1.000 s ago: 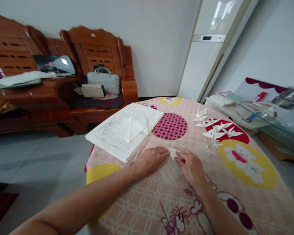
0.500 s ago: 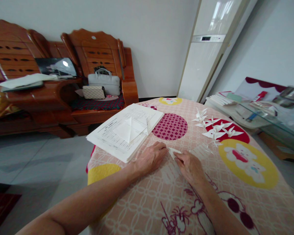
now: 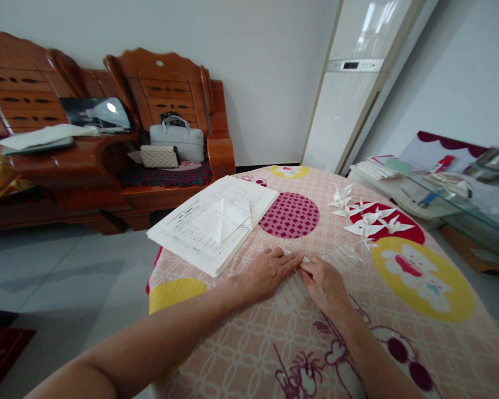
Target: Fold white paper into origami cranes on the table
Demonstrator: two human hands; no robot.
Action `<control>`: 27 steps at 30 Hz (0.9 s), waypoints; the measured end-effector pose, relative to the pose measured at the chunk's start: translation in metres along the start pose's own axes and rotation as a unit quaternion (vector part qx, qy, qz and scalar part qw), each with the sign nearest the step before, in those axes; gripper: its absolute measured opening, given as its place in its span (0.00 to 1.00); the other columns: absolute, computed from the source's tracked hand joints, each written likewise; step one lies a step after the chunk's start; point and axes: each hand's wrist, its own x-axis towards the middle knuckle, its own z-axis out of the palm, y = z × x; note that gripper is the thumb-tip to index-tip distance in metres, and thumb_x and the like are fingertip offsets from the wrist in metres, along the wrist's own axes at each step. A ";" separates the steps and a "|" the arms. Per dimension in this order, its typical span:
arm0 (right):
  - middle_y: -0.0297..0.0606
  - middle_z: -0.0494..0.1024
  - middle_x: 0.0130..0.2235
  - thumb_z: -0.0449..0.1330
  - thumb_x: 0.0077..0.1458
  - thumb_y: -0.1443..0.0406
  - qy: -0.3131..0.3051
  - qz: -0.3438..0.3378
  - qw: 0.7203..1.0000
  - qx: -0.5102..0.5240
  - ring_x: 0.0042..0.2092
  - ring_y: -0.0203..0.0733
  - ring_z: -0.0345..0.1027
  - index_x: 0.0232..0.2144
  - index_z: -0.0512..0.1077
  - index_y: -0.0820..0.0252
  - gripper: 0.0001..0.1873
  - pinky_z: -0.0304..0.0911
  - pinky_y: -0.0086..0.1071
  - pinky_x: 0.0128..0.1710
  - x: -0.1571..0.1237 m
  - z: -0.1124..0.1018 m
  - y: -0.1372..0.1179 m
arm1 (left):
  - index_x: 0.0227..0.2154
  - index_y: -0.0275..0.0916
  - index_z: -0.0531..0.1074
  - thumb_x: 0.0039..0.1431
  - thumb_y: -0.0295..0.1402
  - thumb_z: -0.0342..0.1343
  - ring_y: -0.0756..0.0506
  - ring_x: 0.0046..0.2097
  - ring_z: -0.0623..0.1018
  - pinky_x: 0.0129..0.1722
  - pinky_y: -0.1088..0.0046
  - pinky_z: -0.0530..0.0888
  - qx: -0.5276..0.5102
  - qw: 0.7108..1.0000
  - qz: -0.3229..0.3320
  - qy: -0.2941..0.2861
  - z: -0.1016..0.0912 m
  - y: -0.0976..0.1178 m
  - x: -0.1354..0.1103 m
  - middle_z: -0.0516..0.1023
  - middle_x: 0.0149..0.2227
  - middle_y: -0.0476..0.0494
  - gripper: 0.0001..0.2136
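Between my hands is a small piece of folded white paper (image 3: 306, 259), mostly hidden by my fingers. My left hand (image 3: 270, 271) lies over it from the left, its fingers close together and pressing it near the tablecloth. From the right, my right hand (image 3: 322, 282) pinches the paper's edge with thumb and bent forefinger. The fingertips of both hands almost meet. Several finished white paper cranes (image 3: 368, 224) stand at the table's right side. To the left, a folded paper square (image 3: 222, 221) lies on a stack of printed sheets (image 3: 183, 241).
A patterned cloth (image 3: 241, 343) covers the round table. Beyond its right edge, a glass-topped stand (image 3: 453, 199) holds papers and other items. Wooden chairs (image 3: 166, 83) with bags and a laptop (image 3: 93, 113) are at the back left. A tall white air conditioner (image 3: 345, 100) stands behind.
My left hand has slid right along the paper, its fingers straightening toward my right hand and covering more of the paper. My right hand has barely moved.
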 end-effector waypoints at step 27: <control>0.39 0.77 0.34 0.53 0.61 0.65 0.004 -0.004 0.999 0.041 0.37 0.42 0.71 0.43 0.77 0.54 0.14 0.58 0.29 0.36 0.001 0.003 0.002 | 0.54 0.39 0.62 0.64 0.27 0.43 0.45 0.49 0.71 0.48 0.67 0.71 -0.056 0.997 -0.043 0.035 -0.004 0.000 -0.001 0.70 0.51 0.39 0.16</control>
